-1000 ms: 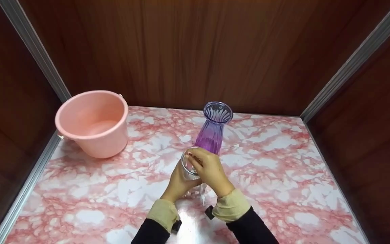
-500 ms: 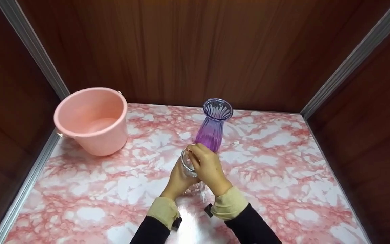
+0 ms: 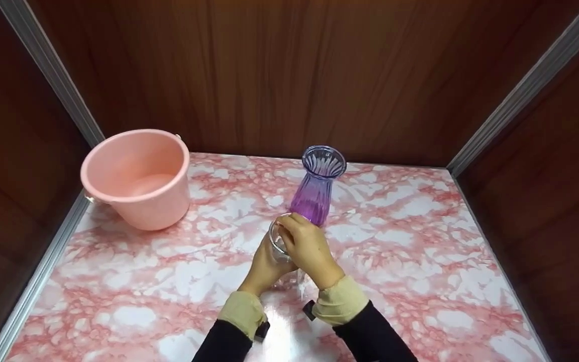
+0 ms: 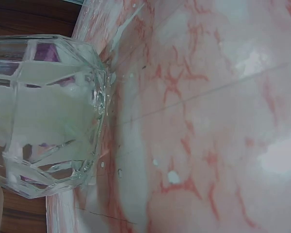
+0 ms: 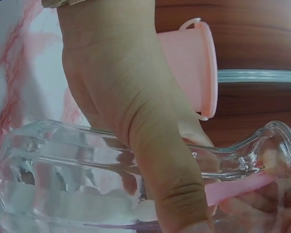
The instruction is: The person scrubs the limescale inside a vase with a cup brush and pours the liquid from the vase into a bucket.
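Note:
In the head view, my left hand (image 3: 263,269) grips a clear glass vase (image 3: 280,255) round its body. The left hand's thumb (image 5: 177,194) crosses the glass in the right wrist view. My right hand (image 3: 309,249) is at the vase's mouth, its fingers bent into the opening. They hold a pink handle (image 5: 240,188), which shows through the glass. A whitish mass (image 4: 53,104) fills part of the vase, apparently a bottle brush's head, though the glass distorts it. The vase's base is close to the table; whether it touches is unclear.
A purple glass vase (image 3: 314,193) stands just behind the hands. At the back left stands a pink bucket (image 3: 154,213) with a handle. Wet drops (image 4: 172,176) dot the marbled table (image 3: 420,241). Dark wooden panels (image 3: 269,75) enclose the back and sides.
My right hand has shifted slightly at the vase's mouth, and the pink seen in the opening a second ago no longer shows. The left hand keeps its grip. The head view has shifted slightly.

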`<state>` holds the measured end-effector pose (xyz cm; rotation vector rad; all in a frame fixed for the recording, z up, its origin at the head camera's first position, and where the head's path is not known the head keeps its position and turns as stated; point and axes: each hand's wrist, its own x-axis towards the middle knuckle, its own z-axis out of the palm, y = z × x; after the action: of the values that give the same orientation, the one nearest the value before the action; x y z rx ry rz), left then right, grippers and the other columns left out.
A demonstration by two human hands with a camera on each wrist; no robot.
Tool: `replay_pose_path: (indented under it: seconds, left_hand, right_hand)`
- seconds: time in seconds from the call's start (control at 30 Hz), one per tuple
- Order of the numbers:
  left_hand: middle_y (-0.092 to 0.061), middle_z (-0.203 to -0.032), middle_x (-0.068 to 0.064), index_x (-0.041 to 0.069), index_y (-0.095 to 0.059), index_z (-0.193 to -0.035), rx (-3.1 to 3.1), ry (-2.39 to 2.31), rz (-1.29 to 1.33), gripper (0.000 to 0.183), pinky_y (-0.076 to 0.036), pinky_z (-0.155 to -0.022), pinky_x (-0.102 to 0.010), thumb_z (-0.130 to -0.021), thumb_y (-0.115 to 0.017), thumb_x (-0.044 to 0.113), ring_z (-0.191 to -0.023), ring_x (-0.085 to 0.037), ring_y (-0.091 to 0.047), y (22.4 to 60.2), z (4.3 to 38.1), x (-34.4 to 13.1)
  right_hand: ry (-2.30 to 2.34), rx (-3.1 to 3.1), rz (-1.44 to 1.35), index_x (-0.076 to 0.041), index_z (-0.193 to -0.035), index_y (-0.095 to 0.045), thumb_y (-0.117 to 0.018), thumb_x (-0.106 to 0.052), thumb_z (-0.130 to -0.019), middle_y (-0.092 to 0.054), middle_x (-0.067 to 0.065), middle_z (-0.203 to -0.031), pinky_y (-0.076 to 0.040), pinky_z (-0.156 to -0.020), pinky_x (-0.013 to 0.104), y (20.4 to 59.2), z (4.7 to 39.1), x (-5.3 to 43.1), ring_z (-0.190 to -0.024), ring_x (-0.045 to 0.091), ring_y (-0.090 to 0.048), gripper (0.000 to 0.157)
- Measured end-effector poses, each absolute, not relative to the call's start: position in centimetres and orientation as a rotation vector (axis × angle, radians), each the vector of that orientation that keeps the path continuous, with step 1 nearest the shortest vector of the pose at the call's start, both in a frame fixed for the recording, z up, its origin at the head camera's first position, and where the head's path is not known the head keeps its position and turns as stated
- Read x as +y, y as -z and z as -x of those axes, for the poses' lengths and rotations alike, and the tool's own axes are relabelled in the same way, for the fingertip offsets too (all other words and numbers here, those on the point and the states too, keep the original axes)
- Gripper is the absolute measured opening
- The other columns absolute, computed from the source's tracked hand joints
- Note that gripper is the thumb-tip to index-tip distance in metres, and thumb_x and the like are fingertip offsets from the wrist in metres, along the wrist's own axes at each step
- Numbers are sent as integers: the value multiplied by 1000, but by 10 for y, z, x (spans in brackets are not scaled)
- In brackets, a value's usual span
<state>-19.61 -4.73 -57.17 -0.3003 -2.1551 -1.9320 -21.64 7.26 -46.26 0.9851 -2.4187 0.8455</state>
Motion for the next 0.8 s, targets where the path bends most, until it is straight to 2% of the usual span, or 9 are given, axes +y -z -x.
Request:
replay_pose_path:
  seconds: [0.37,0.63,0.8]
  left_hand:
    - [-47,-148,-25,-8,-31,-151,-2178,1861,288,101,-36,-117,-49,-68,-87,7,-134,-38,-48,572,195,-49]
    - [-48,-147,-21,-4,-32,-152,-2199,1867,292,101,-36,-117,-47,-70,-89,12,-133,-36,-49,573,195,-49]
    - [-50,-146,-20,-3,-33,-151,-2182,1865,295,100,-37,-117,-45,-70,-90,12,-133,-34,-50,572,197,-49]
  right_hand:
    - [-809,-2419,-988,-5,-98,-70,-69,-7,-94,-67,9,-90,-61,-70,43,464,217,72,-79,28,-69,6]
    - [-807,-2433,-1033,-5,-96,-68,-65,-9,-96,-66,8,-85,-58,-64,41,462,219,75,-72,27,-66,5]
    - [-825,-2488,-1035,-6,-99,-68,-66,-11,-96,-68,9,-89,-59,-68,43,458,219,76,-76,28,-68,6]
